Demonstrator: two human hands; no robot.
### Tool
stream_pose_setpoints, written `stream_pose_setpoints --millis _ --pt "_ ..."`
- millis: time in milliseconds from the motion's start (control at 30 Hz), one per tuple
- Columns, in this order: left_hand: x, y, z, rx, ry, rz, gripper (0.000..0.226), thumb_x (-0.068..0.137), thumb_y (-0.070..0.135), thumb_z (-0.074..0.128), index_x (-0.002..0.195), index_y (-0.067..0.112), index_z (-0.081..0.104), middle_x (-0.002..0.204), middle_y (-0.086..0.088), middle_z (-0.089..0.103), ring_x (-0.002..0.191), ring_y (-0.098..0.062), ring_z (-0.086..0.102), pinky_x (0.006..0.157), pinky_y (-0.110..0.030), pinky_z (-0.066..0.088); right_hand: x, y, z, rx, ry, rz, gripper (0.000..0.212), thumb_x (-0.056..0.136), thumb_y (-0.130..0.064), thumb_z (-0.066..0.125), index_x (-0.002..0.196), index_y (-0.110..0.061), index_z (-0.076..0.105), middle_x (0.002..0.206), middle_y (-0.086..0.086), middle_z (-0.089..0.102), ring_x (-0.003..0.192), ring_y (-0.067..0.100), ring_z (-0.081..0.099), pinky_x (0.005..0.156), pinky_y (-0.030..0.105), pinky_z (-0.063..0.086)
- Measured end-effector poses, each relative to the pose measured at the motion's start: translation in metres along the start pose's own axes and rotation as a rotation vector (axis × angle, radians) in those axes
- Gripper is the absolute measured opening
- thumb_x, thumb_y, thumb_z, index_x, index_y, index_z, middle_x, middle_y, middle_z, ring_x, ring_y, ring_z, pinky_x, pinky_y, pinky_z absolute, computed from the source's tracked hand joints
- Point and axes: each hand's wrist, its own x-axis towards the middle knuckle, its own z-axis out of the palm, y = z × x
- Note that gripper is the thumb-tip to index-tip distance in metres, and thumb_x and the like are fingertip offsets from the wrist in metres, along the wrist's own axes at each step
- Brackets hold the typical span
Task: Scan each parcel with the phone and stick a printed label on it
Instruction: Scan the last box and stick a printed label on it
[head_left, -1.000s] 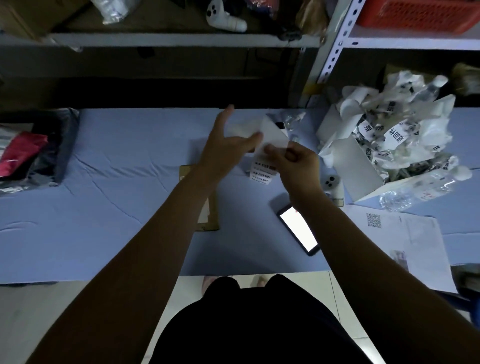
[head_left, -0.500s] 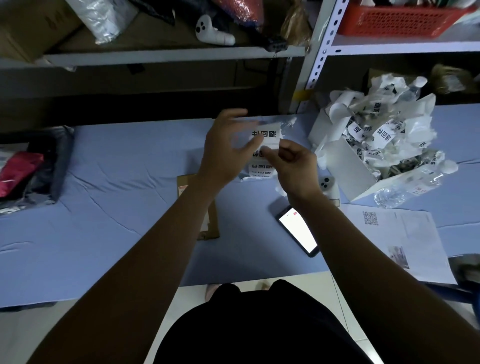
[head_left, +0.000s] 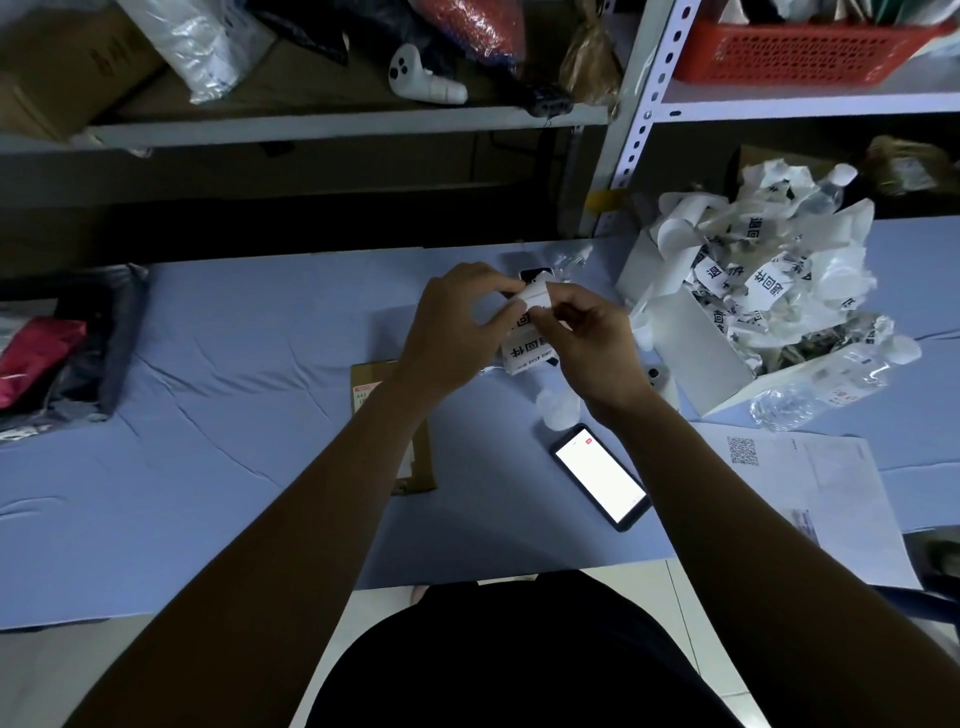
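Head view: printed label (head_left: 525, 354) held up over the blue table (head_left: 234, 395), pinched between left hand (head_left: 457, 332) and right hand (head_left: 595, 349) at its top edge. Looks thin, light, bendy, easy to crease; best held by the corners.

A table (head_left: 234, 415) covered with a light blue cloth crosses the view from side to side. Near its middle lies a flat brown cardboard parcel (head_left: 422, 467), partly hidden, with a small sticker at its far left corner. At 3 o'clock from the parcel a phone (head_left: 600, 475) lies face up, its screen lit white. At 3 o'clock from the phone a white sheet (head_left: 810, 509) with a QR code reaches to the near edge. At 1 o'clock from the phone stands an open white box (head_left: 691, 343), heaped with crumpled label backings, and a clear plastic bottle (head_left: 815, 395) lies just beside it. At 9 o'clock, at the left end, rests a dark bundle (head_left: 88, 364) with a red piece.
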Motion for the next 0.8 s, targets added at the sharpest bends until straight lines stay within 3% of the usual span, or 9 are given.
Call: stream_pose_setpoints --millis 133,267,433,633,800 --pt "0.001 -0.006 0.004 0.048 -0.019 -0.014 0.026 0.093 0.027 0.067 0.111 0.008 0.074 0.108 -0.009 0.073 0.101 -0.02 0.064 0.095 -0.043 0.049 0.002 0.002 -0.002 -0.013 -0.038 0.011 0.022 0.099 0.001 0.058 0.116 -0.004 0.071 0.109 0.013 0.073 0.103 0.032 0.069 0.093 0.051 0.056" --pt "0.003 -0.015 0.007 0.258 -0.053 0.12 0.023 0.097 0.023 0.06 0.106 0.006 0.073 0.099 -0.011 0.071 0.097 -0.027 0.063 0.091 -0.031 0.033 0.004 0.009 -0.002 -0.009 -0.006 0.001 0.018 0.097 0.001 0.062 0.112 -0.003 0.072 0.108 0.014 0.075 0.103 0.034 0.07 0.097 0.054 0.054" --pt "0.001 -0.02 0.014 0.486 0.018 0.379 0.022 0.095 0.017 0.053 0.094 0.002 0.069 0.09 -0.014 0.068 0.086 -0.033 0.062 0.081 -0.038 0.04 0.008 0.018 -0.001 -0.016 0.052 0.018 0.016 0.094 -0.001 0.067 0.109 -0.004 0.073 0.108 0.013 0.075 0.104 0.033 0.07 0.096 0.056 0.054" --pt "0.004 -0.021 0.019 0.62 0.041 0.425 0.026 0.097 0.023 0.056 0.094 0.002 0.071 0.092 -0.015 0.071 0.087 -0.032 0.066 0.084 -0.04 0.05 0.012 0.016 -0.002 -0.072 0.062 -0.002 0.017 0.094 -0.001 0.067 0.109 -0.004 0.075 0.108 0.008 0.076 0.102 0.028 0.072 0.094 0.052 0.056" --pt "0.01 -0.025 0.02 0.486 -0.054 0.358 0.026 0.1 0.023 0.052 0.097 0.005 0.071 0.095 -0.011 0.07 0.092 -0.029 0.064 0.091 -0.037 0.039 0.012 0.016 -0.005 -0.152 0.085 -0.015 0.009 0.093 -0.005 0.072 0.101 -0.008 0.074 0.104 0.001 0.075 0.102 0.014 0.072 0.095 0.043 0.057"
